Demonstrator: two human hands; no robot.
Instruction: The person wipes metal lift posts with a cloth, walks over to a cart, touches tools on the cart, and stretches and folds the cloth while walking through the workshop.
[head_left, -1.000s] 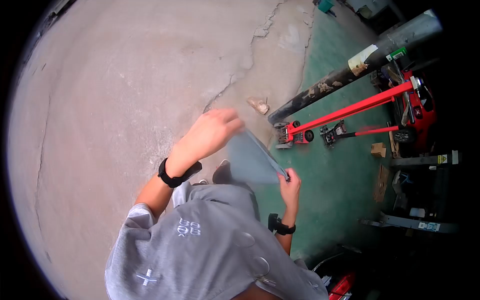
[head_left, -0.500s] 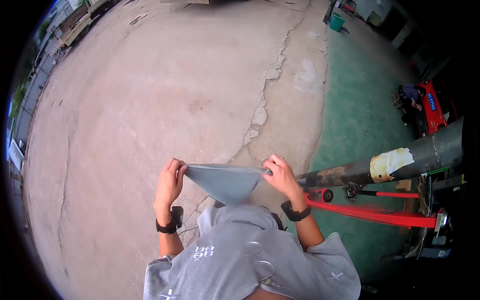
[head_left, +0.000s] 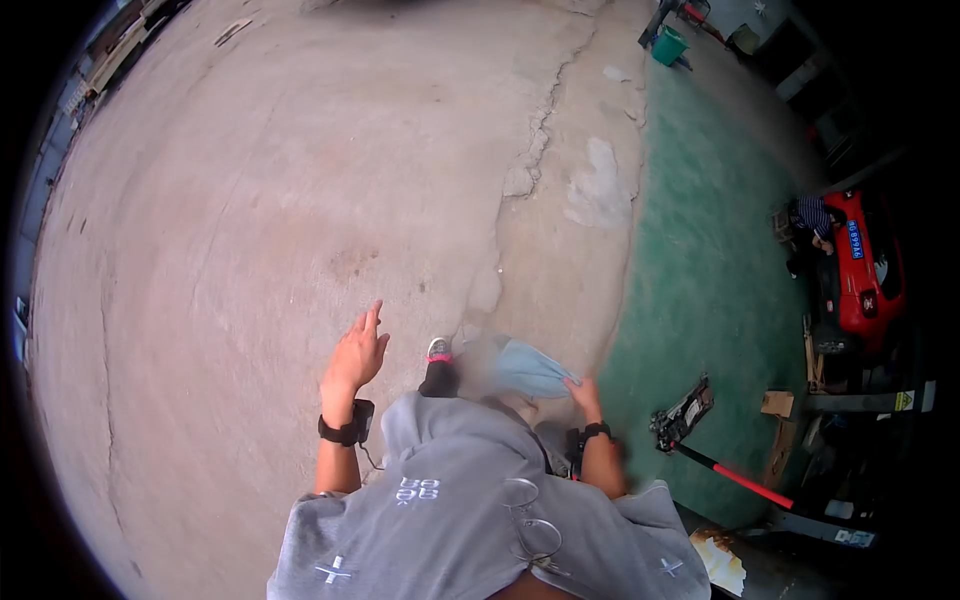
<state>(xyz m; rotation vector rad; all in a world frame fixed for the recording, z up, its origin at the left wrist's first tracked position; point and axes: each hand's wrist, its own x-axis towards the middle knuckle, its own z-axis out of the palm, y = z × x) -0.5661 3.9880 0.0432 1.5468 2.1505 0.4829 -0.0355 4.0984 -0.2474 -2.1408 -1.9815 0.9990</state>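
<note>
A blue-grey cloth (head_left: 530,368) hangs out to the left from my right hand (head_left: 582,392), which grips it by one end. Its far part is smeared by motion. My left hand (head_left: 355,352) is held out over the concrete with the fingers stretched and nothing in them. Between the two hands, one shoe (head_left: 439,349) shows below my grey shirt (head_left: 470,500). Each wrist wears a black band with a small device.
Cracked concrete (head_left: 250,200) lies ahead, with a green floor (head_left: 710,250) to the right. A floor jack (head_left: 685,412) with a red handle stands there. Farther right, a person (head_left: 812,215) crouches beside a red car (head_left: 868,270). A green bin (head_left: 669,45) stands at the back.
My left hand has let go of the cloth and opened. My right hand has moved lower and right with the cloth. The view has shifted; the dark post and red arm have left the middle right.
</note>
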